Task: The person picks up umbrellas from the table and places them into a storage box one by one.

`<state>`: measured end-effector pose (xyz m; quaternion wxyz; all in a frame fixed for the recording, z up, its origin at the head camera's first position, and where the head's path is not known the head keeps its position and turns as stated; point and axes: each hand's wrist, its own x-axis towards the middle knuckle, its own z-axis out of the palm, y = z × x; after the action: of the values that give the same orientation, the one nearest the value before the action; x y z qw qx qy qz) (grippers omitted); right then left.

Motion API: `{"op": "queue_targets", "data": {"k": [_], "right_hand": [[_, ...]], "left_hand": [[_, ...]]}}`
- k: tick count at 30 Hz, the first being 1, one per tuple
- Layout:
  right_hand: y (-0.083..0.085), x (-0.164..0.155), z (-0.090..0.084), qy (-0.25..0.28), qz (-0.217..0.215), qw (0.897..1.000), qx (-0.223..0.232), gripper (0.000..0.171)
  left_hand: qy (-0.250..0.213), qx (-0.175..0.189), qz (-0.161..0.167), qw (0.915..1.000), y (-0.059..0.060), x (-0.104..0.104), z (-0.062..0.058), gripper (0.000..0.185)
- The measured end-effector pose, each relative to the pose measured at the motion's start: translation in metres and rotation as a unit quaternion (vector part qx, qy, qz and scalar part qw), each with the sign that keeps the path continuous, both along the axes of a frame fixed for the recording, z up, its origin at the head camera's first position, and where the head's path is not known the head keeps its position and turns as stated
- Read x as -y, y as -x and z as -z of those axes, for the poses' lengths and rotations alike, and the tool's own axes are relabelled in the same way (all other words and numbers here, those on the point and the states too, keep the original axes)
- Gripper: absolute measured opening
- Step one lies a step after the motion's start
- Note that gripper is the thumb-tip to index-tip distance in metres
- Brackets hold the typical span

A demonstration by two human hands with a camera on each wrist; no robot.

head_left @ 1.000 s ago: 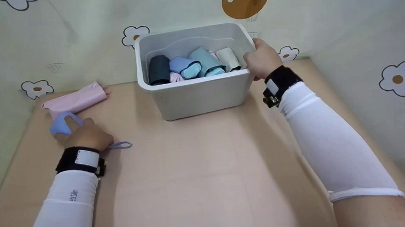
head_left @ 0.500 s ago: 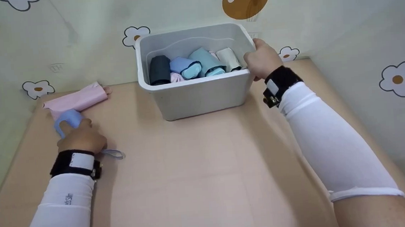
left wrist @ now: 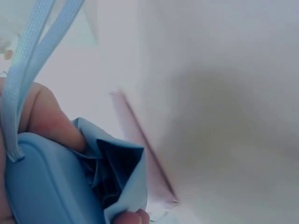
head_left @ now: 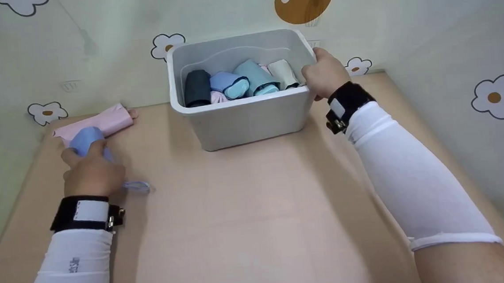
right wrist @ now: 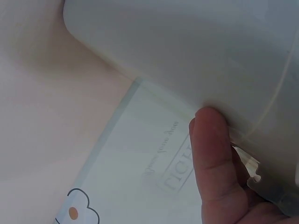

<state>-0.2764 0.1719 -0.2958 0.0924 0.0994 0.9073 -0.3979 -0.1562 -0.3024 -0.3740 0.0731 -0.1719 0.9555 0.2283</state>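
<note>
A: Left hand (head_left: pixel 91 172), what's it doing?
B: Fingers curled round a folded blue umbrella (head_left: pixel 87 140), low on the bench (head_left: pixel 248 221) at the left. In the left wrist view the blue umbrella (left wrist: pixel 70 186) fills the lower corner, a finger on each side, strap (left wrist: pixel 32 70) running up past the knuckle.
A: Strap in the head view?
B: Yes, the loop (head_left: pixel 136 186) lies on the bench just right of the hand.
A: Right hand (head_left: pixel 325 76)?
B: Gripping the right rim of the grey bin (head_left: pixel 245 115), fingers wrapped over the edge. The right wrist view shows a thumb (right wrist: pixel 212 154) pressed against the grey bin (right wrist: pixel 187 46) wall from outside.
A: So neither hand is spread?
B: No, both closed round something.
A: Around the left hand?
B: A pink umbrella (head_left: pixel 100 123) lies flat just behind the blue one, touching or nearly so; can't tell which. It sits near the back wall.
A: In the bin?
B: Rolled umbrellas side by side: a dark one (head_left: pixel 196 88), a blue one (head_left: pixel 226 83), a teal one (head_left: pixel 254 77), a cream one (head_left: pixel 283 73), a bit of pink low between them.
A: Anything between hand and bin?
B: Just bare bench. The bin's front wall stands tall, rim above the umbrellas inside.
</note>
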Motion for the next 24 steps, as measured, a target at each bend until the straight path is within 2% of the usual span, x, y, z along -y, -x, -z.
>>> {"op": "queue_targets", "data": {"k": [3,7,13,17,24], "right_hand": [[0.000,0.000,0.000,0.001,-0.002,1.000,-0.002,0.067],[0.000,-0.001,-0.001,0.007,0.002,1.000,0.002,0.067],[0.000,-0.002,-0.001,0.009,0.004,1.000,0.004,0.067],[0.000,-0.001,-0.001,0.006,0.004,1.000,0.001,0.068],[-0.001,0.001,-0.001,0.004,0.003,1.000,0.001,0.068]], "left_hand": [[0.001,-0.032,0.005,0.9995,-0.004,-0.010,-0.010,0.077],[0.001,-0.082,0.016,0.9965,-0.011,-0.032,-0.032,0.074],[0.001,-0.153,0.048,0.9870,-0.017,-0.074,-0.059,0.075],[-0.016,-0.177,0.077,0.9811,-0.017,-0.103,-0.070,0.077],[-0.040,-0.239,0.125,0.9621,-0.010,-0.147,-0.078,0.073]]}}
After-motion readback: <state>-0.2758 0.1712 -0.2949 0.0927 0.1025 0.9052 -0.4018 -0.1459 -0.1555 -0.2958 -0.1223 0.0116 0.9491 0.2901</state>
